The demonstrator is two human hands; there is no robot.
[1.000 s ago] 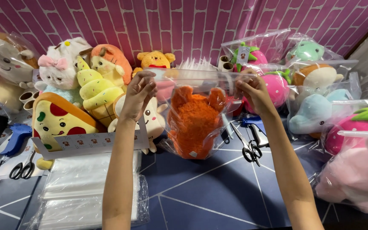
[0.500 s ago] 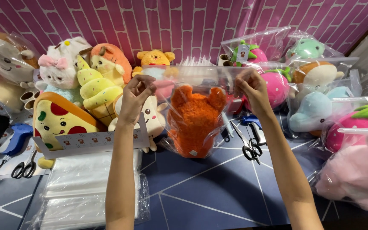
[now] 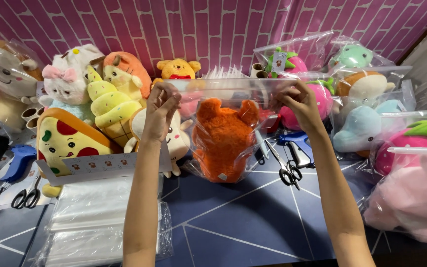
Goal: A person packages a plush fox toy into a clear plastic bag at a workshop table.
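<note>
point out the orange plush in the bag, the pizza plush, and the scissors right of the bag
orange plush [image 3: 222, 138], head view, middle of its body, seen through the clear bag.
pizza plush [image 3: 67, 141], head view, on its yellow face.
scissors [image 3: 288, 173], head view, by the black handles.

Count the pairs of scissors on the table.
2. One pair of scissors lies at the far left by the pizza plush; the other pair lies right of the bagged orange plush. Others may hide under the bags.
</note>
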